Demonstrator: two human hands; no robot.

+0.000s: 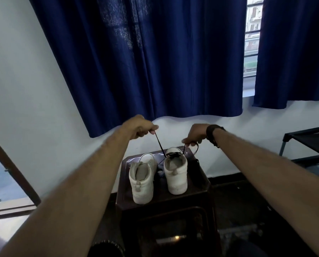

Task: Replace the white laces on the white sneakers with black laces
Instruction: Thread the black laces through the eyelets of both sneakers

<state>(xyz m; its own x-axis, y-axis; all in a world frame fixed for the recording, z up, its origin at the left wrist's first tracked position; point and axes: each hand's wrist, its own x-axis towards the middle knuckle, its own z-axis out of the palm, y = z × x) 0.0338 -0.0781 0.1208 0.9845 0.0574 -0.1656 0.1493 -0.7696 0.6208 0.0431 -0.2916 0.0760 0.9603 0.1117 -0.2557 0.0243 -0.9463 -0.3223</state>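
Two white high-top sneakers are set heel-toward-camera on a dark brown plastic stool [199,190], side by side and a little apart. The right sneaker [175,175] is threaded with a black lace [173,155], which is seen criss-crossed at the top of its tongue opening. The left sneaker [142,180] is seen with no lace in the eyelets that show, and its tongue is pulled up and forward.

One end of the black lace is pinched by the left hand [142,128], whose fingers are curled, and is drawn taut up and to the left from the right sneaker's collar. The other end is pinched between thumb and fingers of the right hand [195,134], just above the shoe's far side; a short loop of lace is left hanging beneath that hand. Both hands are held above the shoe and apart from each other. A dark watch [211,133] is worn on the right wrist.

A small dark object, possibly another bundled lace, is lying on the stool just right of the right sneaker, though it is too dim to be identified. Blue curtains [145,52] are hung against the white wall behind.
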